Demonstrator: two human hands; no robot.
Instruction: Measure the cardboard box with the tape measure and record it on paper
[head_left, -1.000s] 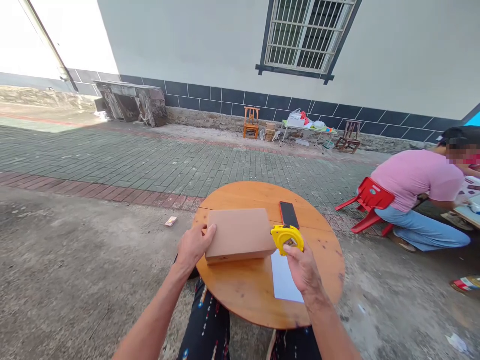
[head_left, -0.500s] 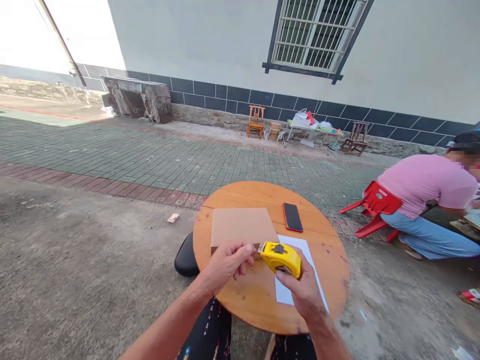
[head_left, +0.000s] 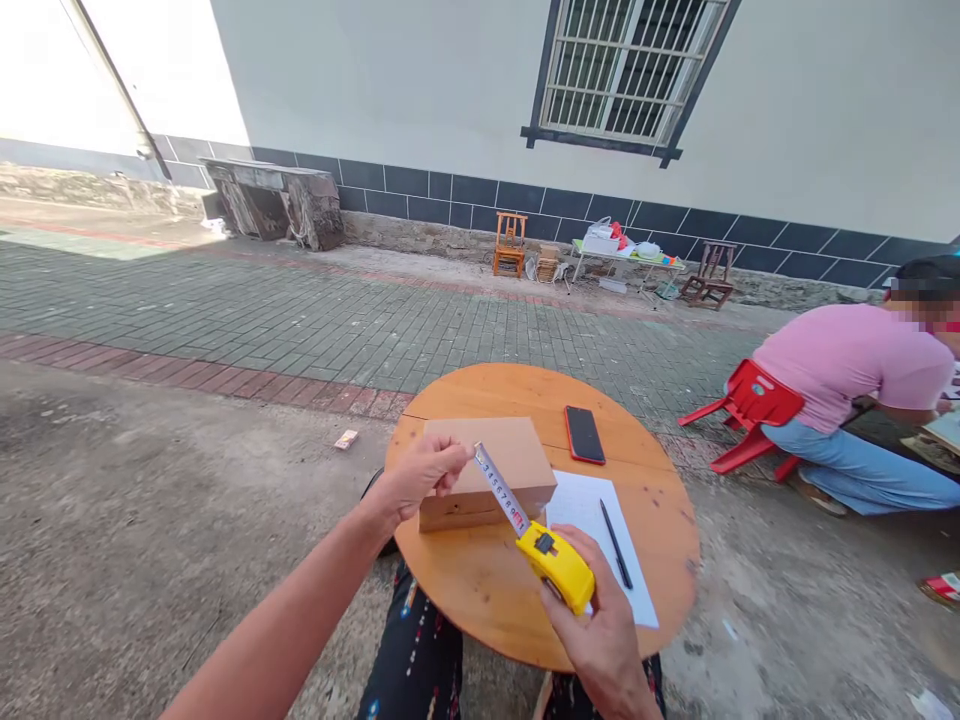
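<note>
My right hand (head_left: 600, 625) is closed around a yellow tape measure (head_left: 559, 565) over the near part of the round table. A short length of its marked metal blade (head_left: 501, 490) sticks out, slanting up and left. At the blade's tip, my left hand (head_left: 431, 470) pinches with thumb and forefinger, holding the end of the tape. Beneath the blade and the left hand lies a brown cardboard box (head_left: 487, 470). To the right of the box is a white sheet of paper (head_left: 592, 490), partly covered by my right hand, with a black pen (head_left: 616, 545) on it.
A phone with a red edge (head_left: 584, 435) lies on the round wooden table (head_left: 465, 590) beyond the paper. On the right, a person in a pink shirt (head_left: 832, 365) sits on a red plastic chair (head_left: 761, 410). Chairs and a cluttered folding table (head_left: 637, 257) stand by the wall.
The tape blade has been drawn out a short way. My left hand moved up and left over the box, while the tape measure moved down and tilted. The pen has come into view.
</note>
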